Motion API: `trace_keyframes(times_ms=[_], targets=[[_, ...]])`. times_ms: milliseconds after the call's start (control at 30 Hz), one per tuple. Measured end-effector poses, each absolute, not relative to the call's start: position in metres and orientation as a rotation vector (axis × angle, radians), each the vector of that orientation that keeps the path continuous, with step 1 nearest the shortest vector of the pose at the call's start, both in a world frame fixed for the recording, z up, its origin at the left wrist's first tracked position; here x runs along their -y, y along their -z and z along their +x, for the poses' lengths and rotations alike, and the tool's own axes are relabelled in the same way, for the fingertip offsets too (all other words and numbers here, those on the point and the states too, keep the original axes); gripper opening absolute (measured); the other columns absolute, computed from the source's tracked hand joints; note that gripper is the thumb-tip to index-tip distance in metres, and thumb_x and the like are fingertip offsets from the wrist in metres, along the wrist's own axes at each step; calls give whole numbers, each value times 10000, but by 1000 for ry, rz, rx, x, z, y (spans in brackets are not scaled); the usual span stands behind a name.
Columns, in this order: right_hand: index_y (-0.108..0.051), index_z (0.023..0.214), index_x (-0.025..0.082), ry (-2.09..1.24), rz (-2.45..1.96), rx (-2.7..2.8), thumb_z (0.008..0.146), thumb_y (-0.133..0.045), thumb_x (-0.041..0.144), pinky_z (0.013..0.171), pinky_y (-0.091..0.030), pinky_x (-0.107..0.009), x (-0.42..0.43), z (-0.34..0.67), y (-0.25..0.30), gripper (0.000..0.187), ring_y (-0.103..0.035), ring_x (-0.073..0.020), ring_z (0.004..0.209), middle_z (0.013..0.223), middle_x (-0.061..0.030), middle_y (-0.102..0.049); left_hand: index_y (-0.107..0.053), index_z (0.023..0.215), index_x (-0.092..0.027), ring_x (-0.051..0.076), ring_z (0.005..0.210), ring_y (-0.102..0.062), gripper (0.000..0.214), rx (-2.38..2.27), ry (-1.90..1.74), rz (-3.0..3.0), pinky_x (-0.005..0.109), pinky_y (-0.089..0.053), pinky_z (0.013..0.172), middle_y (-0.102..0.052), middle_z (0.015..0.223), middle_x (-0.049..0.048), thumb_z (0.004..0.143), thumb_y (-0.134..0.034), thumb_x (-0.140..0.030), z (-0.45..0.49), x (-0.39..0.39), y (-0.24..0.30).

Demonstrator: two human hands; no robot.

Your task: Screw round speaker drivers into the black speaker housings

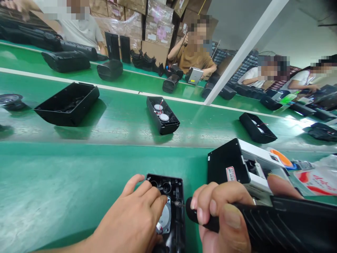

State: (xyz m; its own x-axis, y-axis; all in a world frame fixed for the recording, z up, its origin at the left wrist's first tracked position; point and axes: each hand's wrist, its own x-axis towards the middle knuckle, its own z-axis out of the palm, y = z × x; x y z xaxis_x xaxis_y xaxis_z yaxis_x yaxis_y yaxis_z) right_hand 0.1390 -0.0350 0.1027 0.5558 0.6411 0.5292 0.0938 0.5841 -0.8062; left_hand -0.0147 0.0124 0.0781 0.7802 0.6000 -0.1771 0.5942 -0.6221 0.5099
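On the green work surface in front of me lies a black plastic speaker housing (179, 188), its hollow side up. A round speaker driver (165, 219) with a pale back and a small white connector sits inside. My left hand (140, 207) is closed over the left side of the housing, its fingertips by the driver, hiding part of both. In my right hand (223, 211) is a black electric screwdriver (289, 219), gripped with the fingers around its front end. Its bit points left over the housing, close to the driver's edge; the exact contact at the tip cannot be made out.
A black-and-white screw feeder (226, 161) stands right of the housing, beside a red-and-white plastic bag (316, 179). Beyond runs a green conveyor (123, 116) carrying more open housings (163, 116) and a loose speaker (10, 101). Several people work across the line; a pale post (244, 49) slants through.
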Motion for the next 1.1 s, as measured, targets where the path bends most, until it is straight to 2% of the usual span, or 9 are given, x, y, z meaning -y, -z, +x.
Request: trace_keyframes(times_ms=[200,567,733,900,1100], targets=[[-526,1461,340,-320,-884,909,1029,-695,168,537,-504,-325,29,138,-98,495,-562,-132,513,720,113,-625,-773,1216,-241,365,1162,-690,376,-908,-70,2383,642,-372,1194,-805,1228,74,844,-820,-210,-14,-12,-81],[-492,1496,326,-335,-941,940,1070,-703,263,549,-546,-300,24,139,-86,479,-584,-112,508,715,118,-611,-756,1292,-242,389,1250,-665,469,-890,4,2351,665,-358,1178,-787,1312,67,827,-762,-189,-16,-13,-79],[-502,1445,321,-383,-988,1081,1033,-686,181,595,-542,-313,24,152,-79,472,-592,-134,593,798,69,-628,-760,1240,-230,374,1202,-681,435,-867,-14,2385,643,-427,1115,-794,1281,78,814,-706,-160,-12,-14,-86],[-603,1288,299,-526,-952,1168,1024,-686,194,571,-516,-304,20,163,-69,296,-553,-120,604,901,19,-660,-756,1277,-205,394,1196,-675,438,-872,-7,2450,631,-504,1034,-777,1281,121,843,-699,-176,-10,-12,-90],[-669,1126,263,-626,-949,1126,1010,-732,234,537,-514,-289,19,159,-62,136,-548,-130,609,811,19,-640,-759,1300,-254,388,1235,-671,448,-944,-83,2472,620,-558,1030,-766,1286,97,864,-732,-153,-12,-5,-86]])
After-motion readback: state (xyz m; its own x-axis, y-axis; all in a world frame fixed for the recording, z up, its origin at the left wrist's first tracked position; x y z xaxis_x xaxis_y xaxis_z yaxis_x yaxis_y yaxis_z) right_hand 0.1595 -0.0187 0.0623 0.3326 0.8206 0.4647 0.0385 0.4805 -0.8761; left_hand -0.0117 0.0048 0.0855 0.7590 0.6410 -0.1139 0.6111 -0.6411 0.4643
